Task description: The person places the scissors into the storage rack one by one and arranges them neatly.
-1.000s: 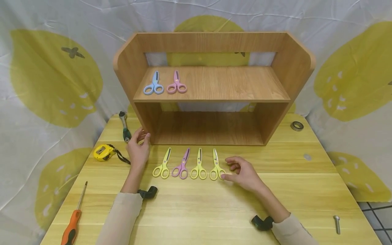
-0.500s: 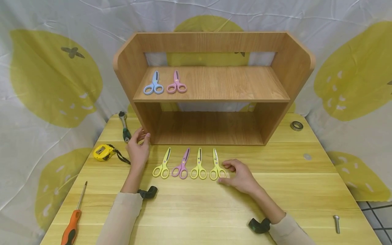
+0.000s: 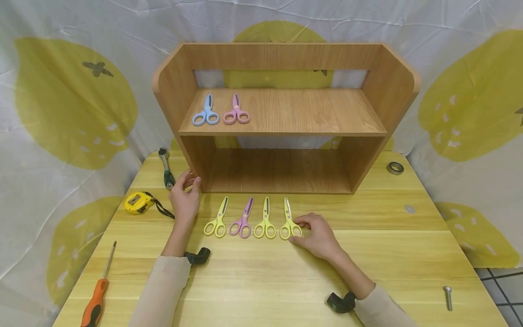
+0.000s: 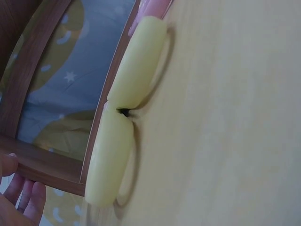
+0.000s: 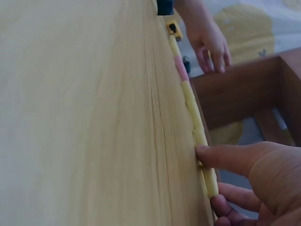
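On the table in front of a wooden shelf (image 3: 282,185) lies a row of scissors, tips toward the shelf. From the left come yellow scissors (image 3: 221,217), purple scissors (image 3: 246,217), yellow scissors (image 3: 266,218) and the rightmost yellow scissors (image 3: 288,212). My right hand (image 3: 318,237) pinches the right finger loop of the rightmost pair; the right wrist view shows the thumb (image 5: 225,156) and fingers on either side of it. Beside the shelf's lower left corner is my left hand (image 3: 185,200), fingers loosely bent; whether it touches the wood is unclear.
Blue scissors (image 3: 206,111) and pink scissors (image 3: 236,111) lie on the upper shelf's left. Left on the table are a ratchet (image 3: 165,168), tape measure (image 3: 139,203) and orange screwdriver (image 3: 96,299). At right lie a bearing ring (image 3: 395,168), a small disc (image 3: 409,209) and a bolt (image 3: 448,298).
My right hand has moved slightly left, its thumb and fingers coming onto the rightmost yellow scissors' handle. The left hand and all scissors stay in place.
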Demonstrator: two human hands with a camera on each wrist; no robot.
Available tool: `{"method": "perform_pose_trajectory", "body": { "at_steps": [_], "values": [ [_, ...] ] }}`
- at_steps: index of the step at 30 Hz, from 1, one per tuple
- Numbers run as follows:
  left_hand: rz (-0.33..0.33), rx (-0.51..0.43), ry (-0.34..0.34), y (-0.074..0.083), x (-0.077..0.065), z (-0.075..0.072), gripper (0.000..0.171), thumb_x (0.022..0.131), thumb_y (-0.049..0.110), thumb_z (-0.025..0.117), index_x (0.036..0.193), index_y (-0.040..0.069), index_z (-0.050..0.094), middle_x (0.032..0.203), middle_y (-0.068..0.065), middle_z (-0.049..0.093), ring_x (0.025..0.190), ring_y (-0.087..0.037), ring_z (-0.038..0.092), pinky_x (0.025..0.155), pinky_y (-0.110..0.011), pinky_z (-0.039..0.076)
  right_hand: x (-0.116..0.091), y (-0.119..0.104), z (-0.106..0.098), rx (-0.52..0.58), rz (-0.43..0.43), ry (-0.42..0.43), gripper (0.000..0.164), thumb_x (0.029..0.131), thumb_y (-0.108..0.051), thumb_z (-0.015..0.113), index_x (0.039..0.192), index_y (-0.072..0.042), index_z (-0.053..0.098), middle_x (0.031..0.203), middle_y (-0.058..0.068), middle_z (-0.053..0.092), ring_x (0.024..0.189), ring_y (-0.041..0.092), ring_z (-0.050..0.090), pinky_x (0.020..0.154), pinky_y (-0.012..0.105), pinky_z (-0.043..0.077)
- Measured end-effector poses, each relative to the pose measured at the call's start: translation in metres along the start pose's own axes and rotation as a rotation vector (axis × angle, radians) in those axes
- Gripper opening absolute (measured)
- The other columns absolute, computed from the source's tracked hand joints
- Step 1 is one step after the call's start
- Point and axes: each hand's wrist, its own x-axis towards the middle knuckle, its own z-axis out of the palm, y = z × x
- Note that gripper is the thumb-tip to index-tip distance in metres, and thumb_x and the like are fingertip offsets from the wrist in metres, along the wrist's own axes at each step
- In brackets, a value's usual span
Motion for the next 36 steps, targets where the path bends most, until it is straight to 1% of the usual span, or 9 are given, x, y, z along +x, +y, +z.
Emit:
{"method": "perform_pose_trajectory", "body": {
  "at_steps": [5,10,13,19,21,25,29,34,36],
  "values": [
    [0.002,0.001,-0.007,0.000,0.001,0.000,0.041,0.102,0.023,0.066,0.142,0.016,0.063,0.128,-0.008,0.072,0.112,-0.022,0.069,0.097,-0.045,0.059,0.001,-0.002,0.003,0.009,0.010,0.032,0.042,0.074,-0.024,0.093,0.112,-0.013,0.078,0.096,-0.002,0.066,0.094,0.019,0.056,0.085,0.036,0.047],
    [-0.003,-0.007,-0.011,0.001,0.000,0.000,0.041,0.102,0.022,0.067,0.143,0.015,0.063,0.129,-0.010,0.072,0.113,-0.023,0.069,0.098,-0.046,0.058,0.001,-0.003,0.002,0.038,0.060,0.020,0.040,0.075,-0.022,0.092,0.111,-0.013,0.078,0.100,0.000,0.069,0.099,0.021,0.059,0.086,0.037,0.051],
    [0.001,-0.006,-0.008,0.001,0.000,0.000,0.042,0.102,0.023,0.066,0.143,0.015,0.063,0.128,-0.010,0.072,0.113,-0.023,0.069,0.098,-0.046,0.058,0.002,-0.006,-0.002,0.068,0.100,0.003,0.040,0.075,-0.021,0.092,0.112,-0.013,0.078,0.102,0.000,0.071,0.099,0.020,0.060,0.083,0.035,0.052],
    [0.008,-0.009,-0.001,0.002,0.000,0.000,0.041,0.102,0.023,0.067,0.142,0.015,0.064,0.127,-0.010,0.073,0.112,-0.023,0.069,0.098,-0.047,0.058,0.004,-0.008,-0.013,0.192,0.132,-0.038,0.041,0.078,-0.015,0.087,0.116,-0.007,0.075,0.085,0.000,0.072,0.079,0.016,0.062,0.063,0.024,0.050],
    [0.005,-0.011,0.000,0.002,-0.001,0.000,0.040,0.102,0.023,0.067,0.142,0.015,0.064,0.127,-0.010,0.072,0.112,-0.024,0.069,0.098,-0.047,0.058,0.004,-0.009,-0.015,0.244,0.143,-0.053,0.042,0.079,-0.012,0.085,0.119,-0.005,0.073,0.080,0.001,0.073,0.072,0.016,0.066,0.057,0.024,0.050],
    [0.000,-0.010,-0.001,0.002,-0.001,-0.001,0.040,0.102,0.022,0.066,0.142,0.014,0.063,0.128,-0.011,0.072,0.113,-0.024,0.069,0.099,-0.047,0.058,0.003,-0.009,-0.016,0.312,0.160,-0.082,0.044,0.082,-0.009,0.084,0.123,-0.003,0.071,0.079,0.004,0.075,0.065,0.020,0.070,0.052,0.025,0.052],
    [-0.001,-0.011,-0.003,0.002,-0.001,-0.001,0.040,0.102,0.022,0.066,0.142,0.015,0.064,0.129,-0.011,0.072,0.114,-0.024,0.068,0.099,-0.047,0.058,0.002,-0.009,-0.015,0.338,0.156,-0.084,0.043,0.083,-0.009,0.083,0.124,-0.004,0.070,0.080,0.005,0.076,0.064,0.022,0.071,0.053,0.025,0.053],
    [-0.003,-0.013,-0.002,0.002,-0.001,-0.001,0.039,0.102,0.022,0.066,0.141,0.016,0.064,0.128,-0.011,0.071,0.114,-0.024,0.068,0.099,-0.047,0.058,0.001,-0.012,-0.017,0.314,0.142,-0.026,0.041,0.083,-0.008,0.082,0.122,-0.006,0.072,0.082,0.003,0.076,0.074,0.016,0.069,0.059,0.023,0.055],
    [-0.004,-0.011,-0.001,0.002,-0.002,-0.001,0.039,0.102,0.022,0.066,0.141,0.015,0.064,0.128,-0.011,0.071,0.114,-0.024,0.068,0.099,-0.047,0.058,0.000,-0.015,-0.018,0.324,0.140,-0.007,0.040,0.083,-0.007,0.082,0.122,-0.006,0.072,0.083,0.004,0.076,0.077,0.016,0.068,0.063,0.023,0.057]
  ]
}}
